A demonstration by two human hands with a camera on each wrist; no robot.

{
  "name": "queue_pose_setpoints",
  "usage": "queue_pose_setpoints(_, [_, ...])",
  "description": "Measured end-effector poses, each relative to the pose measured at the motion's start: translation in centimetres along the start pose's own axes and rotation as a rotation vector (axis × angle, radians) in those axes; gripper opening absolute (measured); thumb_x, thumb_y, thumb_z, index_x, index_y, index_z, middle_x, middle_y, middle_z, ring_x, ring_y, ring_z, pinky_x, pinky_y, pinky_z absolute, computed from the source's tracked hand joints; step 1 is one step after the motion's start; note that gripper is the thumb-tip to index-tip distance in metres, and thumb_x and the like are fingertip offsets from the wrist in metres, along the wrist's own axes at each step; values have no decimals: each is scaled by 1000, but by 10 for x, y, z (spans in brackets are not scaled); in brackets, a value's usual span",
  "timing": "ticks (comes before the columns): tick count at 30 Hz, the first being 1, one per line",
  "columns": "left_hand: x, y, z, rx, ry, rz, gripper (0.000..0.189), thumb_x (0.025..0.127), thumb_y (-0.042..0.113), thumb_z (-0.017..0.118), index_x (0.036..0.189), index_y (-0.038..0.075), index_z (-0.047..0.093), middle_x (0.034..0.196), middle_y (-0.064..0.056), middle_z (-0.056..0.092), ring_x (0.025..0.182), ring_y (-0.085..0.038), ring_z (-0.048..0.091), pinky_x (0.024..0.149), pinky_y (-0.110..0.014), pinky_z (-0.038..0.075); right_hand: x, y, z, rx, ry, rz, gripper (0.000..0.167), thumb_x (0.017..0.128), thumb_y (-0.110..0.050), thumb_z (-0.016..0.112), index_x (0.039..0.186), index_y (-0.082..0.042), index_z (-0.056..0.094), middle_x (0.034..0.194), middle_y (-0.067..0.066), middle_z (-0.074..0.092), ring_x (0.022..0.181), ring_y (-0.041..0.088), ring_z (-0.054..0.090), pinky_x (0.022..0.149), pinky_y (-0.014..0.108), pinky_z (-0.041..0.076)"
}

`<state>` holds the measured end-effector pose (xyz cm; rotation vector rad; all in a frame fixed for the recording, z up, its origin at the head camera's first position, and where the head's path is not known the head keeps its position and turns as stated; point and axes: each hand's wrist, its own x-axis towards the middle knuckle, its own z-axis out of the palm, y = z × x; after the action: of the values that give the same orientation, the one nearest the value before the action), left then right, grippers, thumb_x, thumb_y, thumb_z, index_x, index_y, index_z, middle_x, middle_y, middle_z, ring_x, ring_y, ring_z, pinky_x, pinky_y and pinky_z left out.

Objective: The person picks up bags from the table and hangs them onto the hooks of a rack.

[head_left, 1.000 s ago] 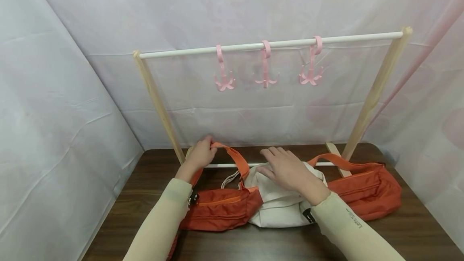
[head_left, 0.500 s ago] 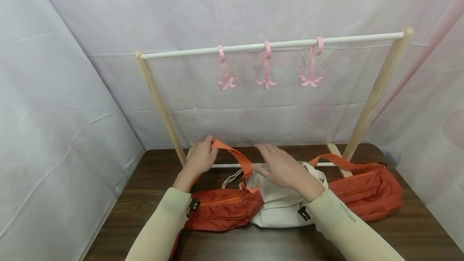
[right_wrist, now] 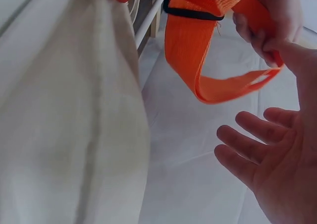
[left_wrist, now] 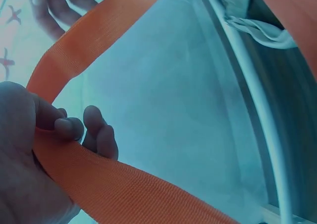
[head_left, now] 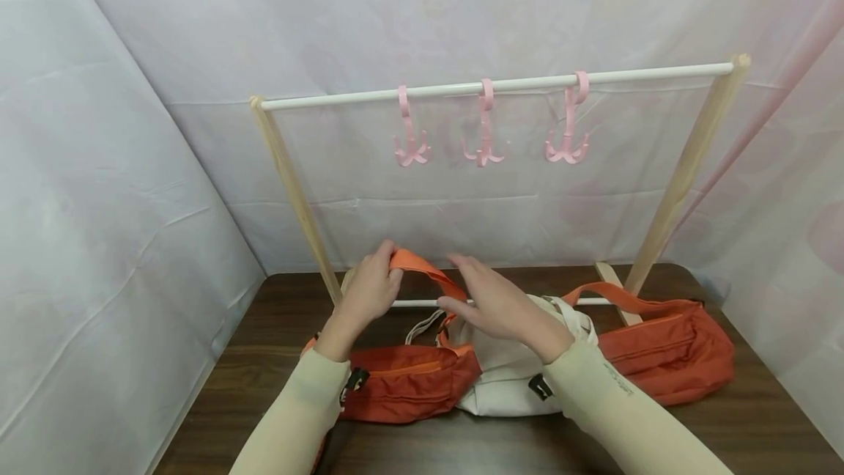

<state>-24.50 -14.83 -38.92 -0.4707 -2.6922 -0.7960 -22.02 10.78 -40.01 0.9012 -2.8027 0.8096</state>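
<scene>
Head view bright, soft — left wrist view blue-tinted.

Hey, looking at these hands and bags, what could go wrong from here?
The orange strap could slip: the left hand grips it, but the right hand is open, and I can't tell whether it touches the strap. Also, the end of the left red bag overlaps the white bag in the head view, so lifting the red one might drag its neighbour along.
</scene>
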Motion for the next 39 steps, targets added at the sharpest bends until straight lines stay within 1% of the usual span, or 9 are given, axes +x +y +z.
queue_pose_setpoints(5, [-3, 11, -6, 9, 35, 19, 7, 101, 11, 57, 108, 14, 58, 75, -2, 56, 61, -22, 53, 54, -40, 42, 8, -7, 1, 51, 16, -17, 87, 103, -61, 61, 166, -9, 31, 161, 11, 45, 147, 29, 46, 115, 51, 42])
queue_pose_setpoints(9, [-6, 17, -8, -30, 42, 44, 9, 101, 7, 56, 109, 12, 58, 75, -2, 56, 60, -22, 52, 56, -40, 43, 13, -9, 4, 99, 35, -43, 86, 103, -52, 67, 165, -5, 32, 157, 14, 48, 142, 29, 51, 113, 50, 44])
queue_pose_setpoints(13, [-7, 21, -10, -57, 54, 60, 11, 100, 5, 56, 108, 12, 58, 75, -2, 54, 61, -21, 51, 57, -39, 42, 18, -11, 6, 158, 51, -74, 84, 103, -47, 69, 164, -3, 31, 151, 13, 53, 133, 26, 58, 109, 46, 48])
queue_pose_setpoints(17, [-8, 24, -12, -78, 71, 79, 11, 99, 4, 57, 108, 11, 58, 74, -2, 53, 60, -20, 49, 56, -38, 41, 22, -14, 7, 228, 64, -89, 80, 104, -42, 70, 164, -6, 31, 144, 8, 58, 124, 20, 63, 103, 42, 52])
queue_pose_setpoints(20, [-9, 27, -15, -103, 84, 97, 11, 100, 3, 55, 108, 10, 59, 74, -1, 54, 60, -20, 49, 57, -38, 42, 25, -16, 8, 269, 76, -102, 75, 104, -37, 71, 162, -8, 33, 134, 7, 64, 111, 17, 66, 95, 39, 55])
queue_pose_setpoints(24, [-9, 30, -20, -134, 95, 107, 11, 101, 4, 53, 108, 9, 60, 75, -2, 55, 61, -21, 51, 57, -39, 43, 26, -18, 8, 290, 86, -102, 68, 104, -32, 72, 159, -10, 38, 115, 1, 66, 89, 14, 64, 80, 36, 54])
queue_pose_setpoints(28, [-9, 31, -25, -141, 106, 97, 11, 101, 4, 53, 107, 10, 60, 75, -2, 55, 62, -21, 51, 57, -39, 44, 25, -19, 9, 323, 94, -88, 58, 105, -32, 71, 153, -13, 45, 103, -3, 63, 78, 14, 59, 69, 35, 51])
queue_pose_setpoints(35, [-8, 30, -29, -163, 121, 113, 11, 101, 1, 53, 106, 8, 60, 73, -2, 53, 61, -20, 50, 62, -40, 46, 23, -23, 5, 390, 119, -72, 45, 106, -35, 68, 144, -17, 53, 92, 1, 58, 70, 17, 54, 64, 34, 46])
queue_pose_setpoints(39, [-8, 29, -30, -171, 117, 119, 11, 103, 3, 52, 106, 9, 60, 72, -1, 52, 59, -19, 48, 61, -39, 45, 22, -26, 2, 419, 129, -74, 38, 107, -35, 67, 140, -20, 56, 86, 1, 56, 66, 19, 52, 64, 35, 46])
